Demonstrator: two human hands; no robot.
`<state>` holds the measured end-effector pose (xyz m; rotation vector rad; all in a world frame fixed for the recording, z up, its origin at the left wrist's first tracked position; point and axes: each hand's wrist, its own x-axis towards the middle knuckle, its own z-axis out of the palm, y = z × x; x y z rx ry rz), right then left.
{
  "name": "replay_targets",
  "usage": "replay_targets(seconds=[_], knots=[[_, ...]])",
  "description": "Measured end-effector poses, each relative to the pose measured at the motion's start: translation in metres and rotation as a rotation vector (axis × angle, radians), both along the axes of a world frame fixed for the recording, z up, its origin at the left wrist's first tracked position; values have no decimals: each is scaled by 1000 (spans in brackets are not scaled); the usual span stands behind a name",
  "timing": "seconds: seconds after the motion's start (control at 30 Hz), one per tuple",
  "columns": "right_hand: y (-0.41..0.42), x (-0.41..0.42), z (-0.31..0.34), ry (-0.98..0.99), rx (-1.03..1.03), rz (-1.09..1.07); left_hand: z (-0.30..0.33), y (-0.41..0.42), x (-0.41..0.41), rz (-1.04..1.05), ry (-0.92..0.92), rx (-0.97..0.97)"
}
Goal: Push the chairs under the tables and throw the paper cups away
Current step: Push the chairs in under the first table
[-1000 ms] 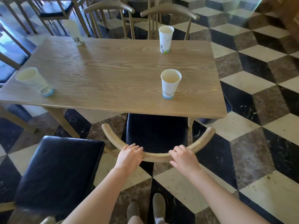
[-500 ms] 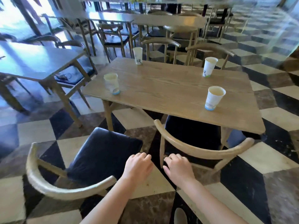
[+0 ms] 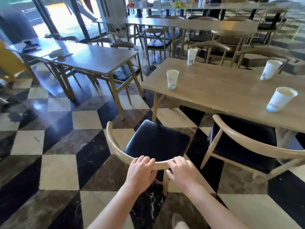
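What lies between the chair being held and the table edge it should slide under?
Only bare checkered floor separates the chair from the table in the head view; both hands rest on its backrest.

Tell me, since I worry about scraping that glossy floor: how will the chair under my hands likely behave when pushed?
The chair looks rigid, so it should move as one piece. On polished tile its thin legs probably slide easily. Both hands, left hand and right hand, press high on the backrest, so it might tip slightly.
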<state>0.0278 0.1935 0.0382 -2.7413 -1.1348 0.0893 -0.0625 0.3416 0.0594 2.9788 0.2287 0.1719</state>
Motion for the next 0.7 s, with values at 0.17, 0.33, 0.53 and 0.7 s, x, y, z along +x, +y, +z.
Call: replay_targets(seconds=[0.17, 0.33, 0.53, 0.7], knots=[[41, -6, -11, -18, 53, -19, -15, 41, -5, 17, 69, 4], [84, 4, -40, 47, 35, -39, -29, 83, -2, 55, 117, -53], [135, -3, -55, 140, -24, -32, -39, 130, -6, 11, 186, -46], [152, -7, -61, 159, -97, -63, -59, 162, 6, -88, 262, -4]])
